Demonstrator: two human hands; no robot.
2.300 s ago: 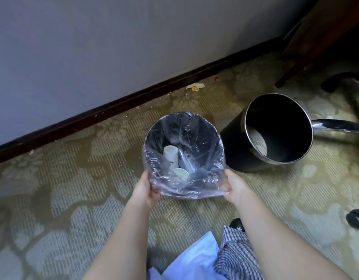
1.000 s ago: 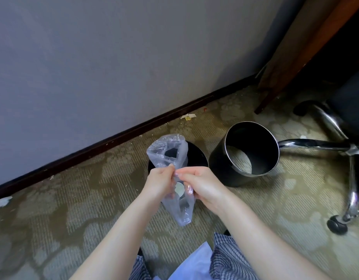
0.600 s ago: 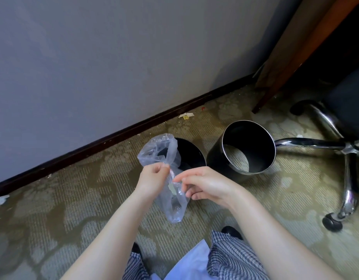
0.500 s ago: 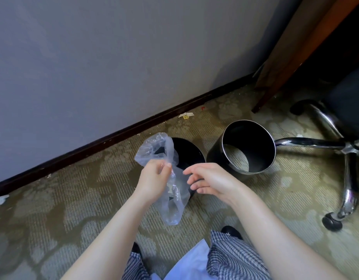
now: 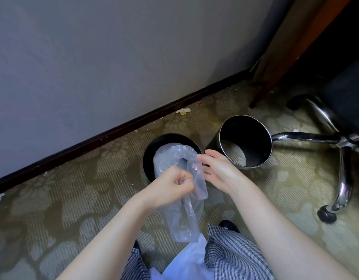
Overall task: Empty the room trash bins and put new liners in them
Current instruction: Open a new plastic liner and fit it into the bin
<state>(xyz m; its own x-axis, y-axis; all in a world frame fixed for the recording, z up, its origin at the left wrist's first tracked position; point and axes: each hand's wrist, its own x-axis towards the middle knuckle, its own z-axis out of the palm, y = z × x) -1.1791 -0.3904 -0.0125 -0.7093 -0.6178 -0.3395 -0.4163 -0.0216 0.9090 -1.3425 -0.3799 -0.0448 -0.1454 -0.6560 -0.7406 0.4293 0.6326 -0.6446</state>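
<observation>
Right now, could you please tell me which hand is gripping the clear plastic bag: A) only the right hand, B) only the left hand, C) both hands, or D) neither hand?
B: the left hand is curled round the gathered neck of the clear bag, while the right hand is beside it with its fingers straight.

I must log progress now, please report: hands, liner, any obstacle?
Left hand grips old liner at its gathered neck; right hand open beside it. Liner lifted out of black bin. Second bin unlined; chair leg close beside it.
</observation>
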